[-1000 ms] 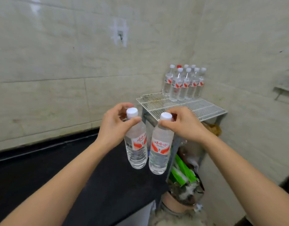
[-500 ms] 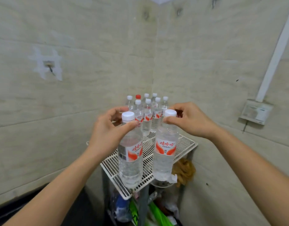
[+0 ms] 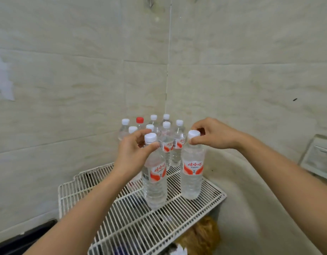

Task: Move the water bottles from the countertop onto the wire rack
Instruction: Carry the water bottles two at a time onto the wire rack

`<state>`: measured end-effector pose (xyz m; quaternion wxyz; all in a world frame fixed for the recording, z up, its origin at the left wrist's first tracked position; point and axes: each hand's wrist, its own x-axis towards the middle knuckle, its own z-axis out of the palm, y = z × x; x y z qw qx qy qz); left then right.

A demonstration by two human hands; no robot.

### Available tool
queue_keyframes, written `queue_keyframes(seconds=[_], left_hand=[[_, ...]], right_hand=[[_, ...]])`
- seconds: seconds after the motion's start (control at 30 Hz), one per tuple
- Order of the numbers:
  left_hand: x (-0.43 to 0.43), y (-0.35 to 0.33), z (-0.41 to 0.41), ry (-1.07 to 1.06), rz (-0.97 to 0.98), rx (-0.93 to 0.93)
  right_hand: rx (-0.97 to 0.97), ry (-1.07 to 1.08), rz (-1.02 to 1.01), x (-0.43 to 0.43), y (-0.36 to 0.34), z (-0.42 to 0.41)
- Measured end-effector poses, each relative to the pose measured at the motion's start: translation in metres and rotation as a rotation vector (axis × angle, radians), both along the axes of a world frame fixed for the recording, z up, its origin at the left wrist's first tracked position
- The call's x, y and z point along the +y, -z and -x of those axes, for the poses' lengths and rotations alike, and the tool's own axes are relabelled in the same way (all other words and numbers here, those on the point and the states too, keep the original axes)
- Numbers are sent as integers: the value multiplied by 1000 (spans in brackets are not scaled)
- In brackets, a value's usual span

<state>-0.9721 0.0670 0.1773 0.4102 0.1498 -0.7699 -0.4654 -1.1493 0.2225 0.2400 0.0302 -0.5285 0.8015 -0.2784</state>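
While gripped at necks: bottles (image 3: pixel 155 181) over rack (image 3: pixel 140 227)

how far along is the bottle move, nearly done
Done: a cluster of clear plastic water bottles stands at the white wire rack's back corner. In hand: left hand and right hand each grip one more bottle by its neck, over the rack. Left: the countertop is mostly out of view, so the remainder is unknown.
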Motion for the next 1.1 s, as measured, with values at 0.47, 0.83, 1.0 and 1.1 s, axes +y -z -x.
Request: queue_keyframes(seconds=[0.47,0.83,1.0,1.1], left_hand=[[0,18,135,-53,24,-114],[-4,27,170,-93,45,-164],[-4,25,178,-101,58,-173],[-5,24,180,-100,85,-194]], right_hand=[[-72,-41,61,-44,36,125],[-120,-72,50,-60,50,159],[-130,-67,49,-62,49,162],[-127,-64,44,-62,49,160]])
